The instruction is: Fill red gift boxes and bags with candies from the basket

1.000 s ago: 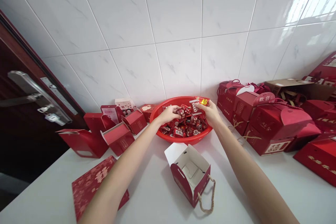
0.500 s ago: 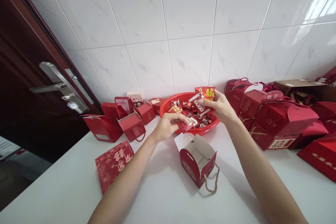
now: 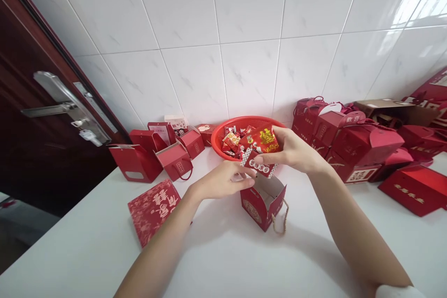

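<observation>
While the fingers (image 3: 270,158) of the right hand (image 3: 295,151) pinched firmly on a red candy packet with a gold double-happiness mark (image 3: 260,139) and a white-dotted red packet (image 3: 258,166), the fingertips (image 3: 246,178) of the left hand (image 3: 220,184) reached in half-curled from 9 o'clock, touching or just beside the dotted packet; whether they had hold, I could not tell. Both packets were just above an open red gift box (image 3: 263,207) with a rope handle (image 3: 284,216) at 6 o'clock, and a red plastic basket (image 3: 240,120) of wrapped sweets (image 3: 231,139) sat at 12 o'clock. Folded red boxes (image 3: 136,163) stood at 9 o'clock, stacked ones (image 3: 349,139) at 3. Filling the box looked like the step in hand; the packets' position called for lowering them through its mouth and loosening the grip.
</observation>
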Demonstrator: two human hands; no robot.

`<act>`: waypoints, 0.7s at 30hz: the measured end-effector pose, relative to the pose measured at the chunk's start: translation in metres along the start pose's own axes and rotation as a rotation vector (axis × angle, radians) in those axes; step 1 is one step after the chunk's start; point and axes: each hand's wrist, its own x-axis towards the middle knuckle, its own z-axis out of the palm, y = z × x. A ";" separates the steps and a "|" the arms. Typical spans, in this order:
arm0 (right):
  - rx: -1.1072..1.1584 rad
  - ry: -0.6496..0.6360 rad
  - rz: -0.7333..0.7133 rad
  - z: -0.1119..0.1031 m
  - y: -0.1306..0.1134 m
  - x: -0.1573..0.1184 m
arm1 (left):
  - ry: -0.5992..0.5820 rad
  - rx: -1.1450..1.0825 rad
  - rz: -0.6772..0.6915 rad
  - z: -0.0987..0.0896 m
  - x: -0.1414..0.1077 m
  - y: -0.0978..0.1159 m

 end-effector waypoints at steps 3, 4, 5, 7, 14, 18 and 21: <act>-0.138 -0.133 0.039 0.005 -0.002 -0.002 | -0.079 0.040 -0.009 -0.007 -0.003 0.001; -0.193 -0.173 0.053 0.007 -0.002 -0.002 | -0.104 0.052 0.004 -0.010 -0.004 0.001; -0.252 -0.207 0.072 0.009 -0.002 -0.002 | -0.132 0.067 0.021 -0.013 -0.005 0.000; -0.389 -0.252 0.124 0.011 0.001 -0.002 | -0.186 0.098 0.047 -0.018 -0.006 -0.004; -0.784 -0.240 0.175 0.006 0.016 0.000 | -0.279 0.165 -0.019 -0.018 -0.007 -0.015; -0.765 -0.167 0.080 0.004 0.011 -0.004 | -0.271 0.188 -0.062 -0.016 -0.008 -0.013; -0.585 -0.216 0.039 0.010 0.002 -0.008 | -0.278 0.193 -0.057 -0.016 -0.009 -0.011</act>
